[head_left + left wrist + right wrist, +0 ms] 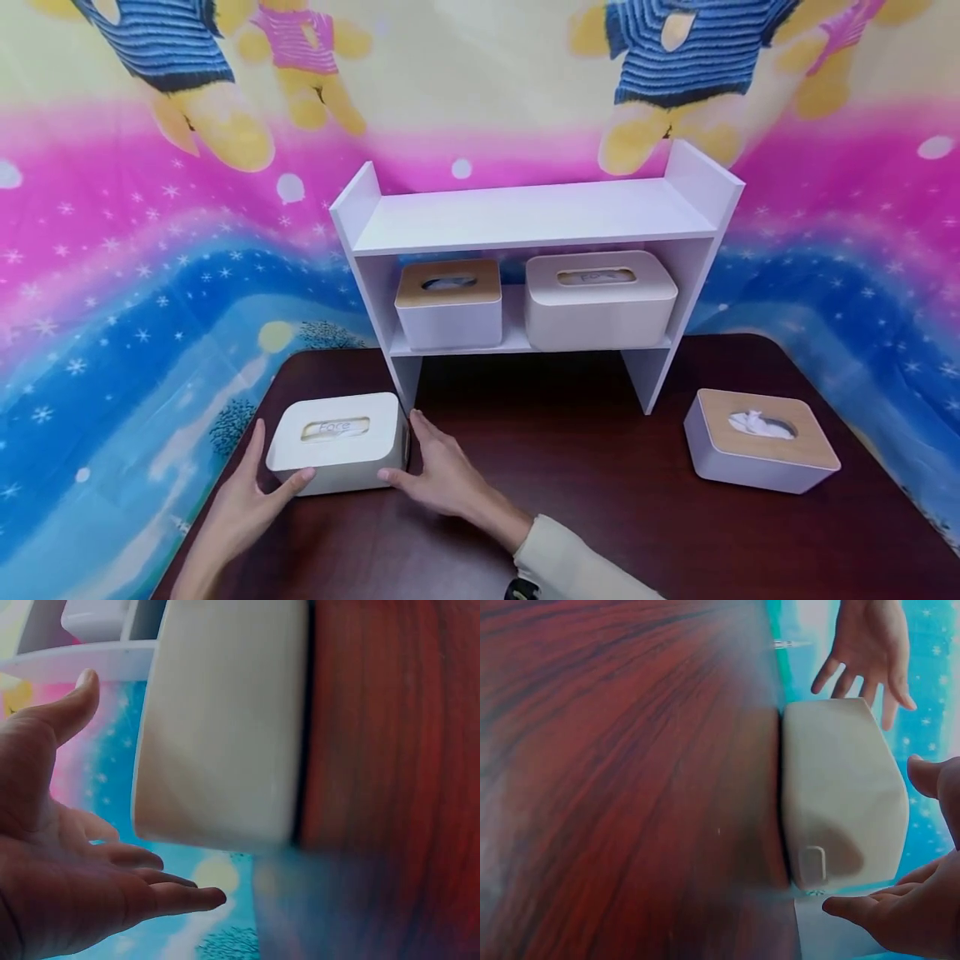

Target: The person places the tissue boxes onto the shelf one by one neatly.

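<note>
A cream tissue box (337, 454) sits on the table just left of the white shelf (525, 215), a little in front of its left side panel, with printed tissue wrapping showing in the slot of its lid. On the side of the box away from the shelf is the left hand (251, 500), its fingers spread and unclenched, a gap between palm and box in the left wrist view. The right hand (442, 475) is at the end nearest the shelf, in front of the left panel, fingers extended and not clasping the box; whether a fingertip touches it I cannot tell. On the shelf's lower board stand a white box with a wood-coloured lid (450, 323), to the left, and a wider all-white box (600, 312), to the right. Right of the shelf and nearer the person, another wood-lidded box (757, 458) rests on the dark reddish table (570, 508). Behind the shelf hangs a colourful printed backdrop (112, 292)
</note>
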The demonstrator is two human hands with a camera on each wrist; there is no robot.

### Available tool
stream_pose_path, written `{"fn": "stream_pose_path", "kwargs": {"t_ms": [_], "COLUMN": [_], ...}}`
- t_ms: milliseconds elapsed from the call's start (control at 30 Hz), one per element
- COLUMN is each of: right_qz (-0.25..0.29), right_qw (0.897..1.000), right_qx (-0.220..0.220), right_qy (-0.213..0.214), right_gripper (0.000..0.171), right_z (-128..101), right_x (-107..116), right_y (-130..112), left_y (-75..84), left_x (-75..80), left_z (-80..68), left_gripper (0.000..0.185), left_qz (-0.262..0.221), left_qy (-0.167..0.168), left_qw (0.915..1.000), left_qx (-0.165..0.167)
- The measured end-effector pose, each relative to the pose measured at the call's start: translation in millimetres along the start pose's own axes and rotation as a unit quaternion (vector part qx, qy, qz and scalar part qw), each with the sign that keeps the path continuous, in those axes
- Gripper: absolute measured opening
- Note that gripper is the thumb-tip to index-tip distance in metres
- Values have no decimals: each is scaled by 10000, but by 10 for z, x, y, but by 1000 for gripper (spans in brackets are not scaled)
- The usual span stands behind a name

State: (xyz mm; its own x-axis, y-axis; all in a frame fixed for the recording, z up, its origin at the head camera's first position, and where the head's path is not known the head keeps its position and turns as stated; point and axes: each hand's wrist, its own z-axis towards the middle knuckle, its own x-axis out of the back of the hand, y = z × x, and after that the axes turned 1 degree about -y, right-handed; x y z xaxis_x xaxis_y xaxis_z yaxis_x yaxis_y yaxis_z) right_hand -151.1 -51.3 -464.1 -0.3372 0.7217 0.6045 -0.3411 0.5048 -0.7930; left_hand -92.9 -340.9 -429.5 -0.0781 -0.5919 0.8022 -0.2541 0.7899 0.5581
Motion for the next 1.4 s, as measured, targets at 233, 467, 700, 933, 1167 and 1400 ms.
{"fn": "stream_pose_path", "kwargs": {"t_ms": [233,467,700,933,1167,1400], "right_qz": [101,39,-50,-80,-120,-138], "right_qw": [9999,9996,9989,9980,9961,9940], "right_qx": [86,289,410,430,458,525], "right_qy": [33,57,216,455,738,946], "right_gripper": [99,89,84,80,78,78], "right_z": [36,32,8,-13,-109,-240], "right_x": [-122,-190,-206,-180,-108,70], "right_y": [-15,-46,-49,-51,-67,-100], "left_y": [-114,-112,-73,-28,37,192], "left_x": [-86,-170,-243,-256,-267,-233], "left_z": [101,111,65,23,-76,-190], "left_gripper": [127,127,114,98,91,84], "left_qz": [-201,-751,-967,-831,-747,-772], "left_qy": [-395,-213,174,232,419,520], "left_qw": [9987,9965,9951,9963,9963,9954], "left_qx": [258,315,66,30,3,-232]}}
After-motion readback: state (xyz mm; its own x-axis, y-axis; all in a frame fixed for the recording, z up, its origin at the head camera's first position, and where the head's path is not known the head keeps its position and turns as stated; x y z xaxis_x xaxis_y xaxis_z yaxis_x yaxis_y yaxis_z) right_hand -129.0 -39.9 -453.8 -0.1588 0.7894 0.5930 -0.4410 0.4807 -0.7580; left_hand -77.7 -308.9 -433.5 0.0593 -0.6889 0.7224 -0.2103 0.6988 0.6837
